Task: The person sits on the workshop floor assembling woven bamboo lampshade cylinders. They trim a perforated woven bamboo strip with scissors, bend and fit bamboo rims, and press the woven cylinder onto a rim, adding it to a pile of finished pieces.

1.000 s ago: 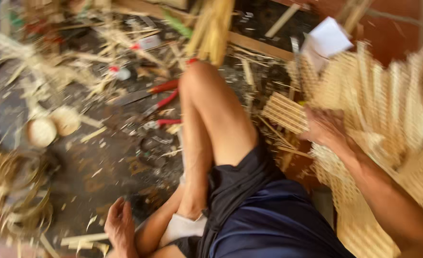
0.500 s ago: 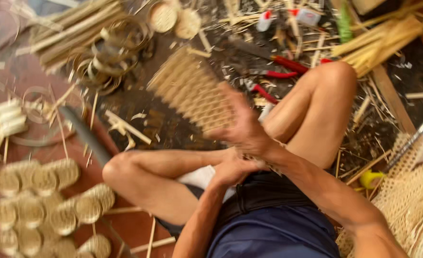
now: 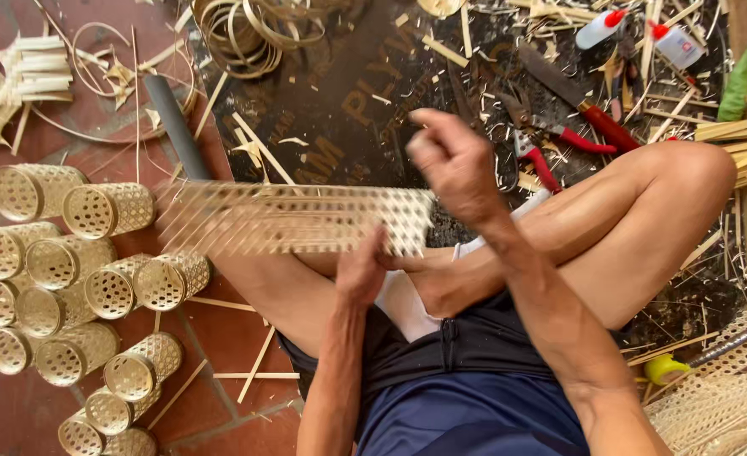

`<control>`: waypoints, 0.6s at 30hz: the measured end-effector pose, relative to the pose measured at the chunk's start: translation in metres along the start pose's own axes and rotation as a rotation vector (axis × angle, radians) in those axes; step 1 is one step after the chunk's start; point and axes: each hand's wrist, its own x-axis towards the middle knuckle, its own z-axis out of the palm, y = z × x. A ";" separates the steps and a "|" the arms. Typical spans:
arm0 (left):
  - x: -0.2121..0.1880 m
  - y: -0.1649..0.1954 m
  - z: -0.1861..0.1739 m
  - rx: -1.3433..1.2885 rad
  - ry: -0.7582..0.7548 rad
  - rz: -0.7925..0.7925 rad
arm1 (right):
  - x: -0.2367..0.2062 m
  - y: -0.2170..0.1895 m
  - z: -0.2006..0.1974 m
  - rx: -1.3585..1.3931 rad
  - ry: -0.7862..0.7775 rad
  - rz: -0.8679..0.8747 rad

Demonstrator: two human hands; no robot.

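Head view — both hands on woven strip

A heap of small woven open-lattice bamboo cylinders lies on the red tiled floor, well to the left of the fingers. A dark grey tube slants just above that heap. Coils of thin bamboo strip sit up and to the left of the fingers. Red-handled pliers and a red-handled knife lie just right of them on a dark printed board. Two white red-capped glue bottles lie further up and right, near a green sheath.
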 end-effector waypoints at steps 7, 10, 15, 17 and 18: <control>0.051 0.014 0.008 -0.065 0.008 0.162 | 0.003 0.065 -0.033 -0.906 -0.103 0.109; 0.055 0.008 0.012 -0.065 -0.047 0.231 | 0.006 0.079 -0.029 -0.893 -0.187 0.154; 0.061 0.005 0.013 -0.156 -0.105 0.229 | 0.004 0.091 -0.043 -0.891 -0.042 0.097; 0.062 0.008 0.015 -0.161 -0.096 0.213 | 0.005 0.095 -0.044 -0.919 -0.056 0.132; 0.064 0.010 0.017 -0.146 -0.099 0.214 | 0.007 0.096 -0.043 -0.931 -0.076 0.163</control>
